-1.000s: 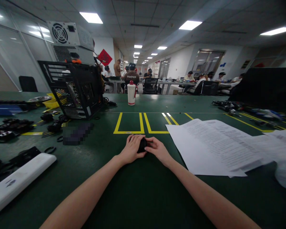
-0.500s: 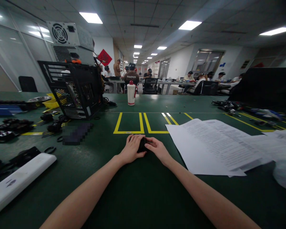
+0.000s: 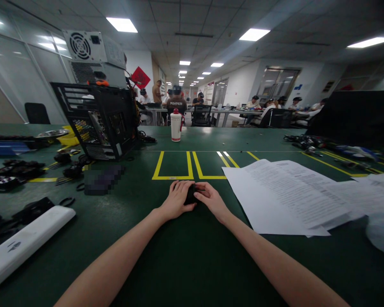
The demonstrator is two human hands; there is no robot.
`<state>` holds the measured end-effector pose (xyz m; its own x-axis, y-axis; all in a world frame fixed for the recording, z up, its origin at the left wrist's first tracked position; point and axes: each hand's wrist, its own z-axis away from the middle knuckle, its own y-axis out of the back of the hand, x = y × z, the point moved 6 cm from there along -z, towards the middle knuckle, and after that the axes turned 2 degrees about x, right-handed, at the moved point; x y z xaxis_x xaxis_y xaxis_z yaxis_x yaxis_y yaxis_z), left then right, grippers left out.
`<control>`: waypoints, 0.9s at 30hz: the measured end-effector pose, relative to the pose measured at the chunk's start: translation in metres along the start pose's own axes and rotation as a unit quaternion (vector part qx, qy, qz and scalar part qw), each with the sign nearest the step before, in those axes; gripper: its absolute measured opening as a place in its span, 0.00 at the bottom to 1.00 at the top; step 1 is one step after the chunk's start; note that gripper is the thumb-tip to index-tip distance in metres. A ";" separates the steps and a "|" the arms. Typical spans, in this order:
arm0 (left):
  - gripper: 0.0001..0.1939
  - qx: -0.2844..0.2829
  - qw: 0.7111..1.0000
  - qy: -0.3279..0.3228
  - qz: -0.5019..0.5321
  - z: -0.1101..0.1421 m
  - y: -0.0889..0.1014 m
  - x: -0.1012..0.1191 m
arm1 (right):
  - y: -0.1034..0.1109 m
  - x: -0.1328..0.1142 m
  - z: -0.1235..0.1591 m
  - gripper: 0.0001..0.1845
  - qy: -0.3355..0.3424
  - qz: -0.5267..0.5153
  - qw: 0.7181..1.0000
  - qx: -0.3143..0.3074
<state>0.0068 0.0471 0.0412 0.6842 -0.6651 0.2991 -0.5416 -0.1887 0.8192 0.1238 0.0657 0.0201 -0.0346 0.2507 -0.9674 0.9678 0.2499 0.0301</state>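
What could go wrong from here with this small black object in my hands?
The small black object might slip: your left hand curls around it, but only the fingers of your right hand meet its side. The loose white printed paper sheets lie near your right forearm, which could brush them.

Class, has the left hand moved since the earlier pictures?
No, the left hand keeps its place, just nearside of the yellow tape.

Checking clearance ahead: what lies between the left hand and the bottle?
The head view shows yellow tape, then a thin pale line, on the table between the left hand and the bottle.
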 end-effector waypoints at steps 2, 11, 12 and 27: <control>0.31 -0.001 1.000 0.000 0.000 0.000 0.000 0.000 | 0.000 0.002 0.000 0.17 -0.016 0.000 1.000 -0.009; 0.32 0.001 1.000 -0.001 -0.002 0.000 -0.001 0.001 | -0.004 -0.007 0.005 0.14 0.008 -0.007 0.999 -0.034; 0.32 0.001 1.000 -0.002 -0.001 0.000 -0.001 0.001 | -0.003 -0.007 0.005 0.13 0.007 -0.004 1.000 -0.029; 0.31 0.023 0.999 0.008 -0.023 0.004 0.000 0.012 | 0.000 0.002 0.008 0.18 -0.006 -0.025 0.999 -0.026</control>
<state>0.0131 0.0364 0.0425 0.7166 -0.6433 0.2695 -0.5310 -0.2527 0.8088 0.1259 0.0591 0.0166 -0.0789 0.2260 -0.9709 0.9507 0.3101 -0.0051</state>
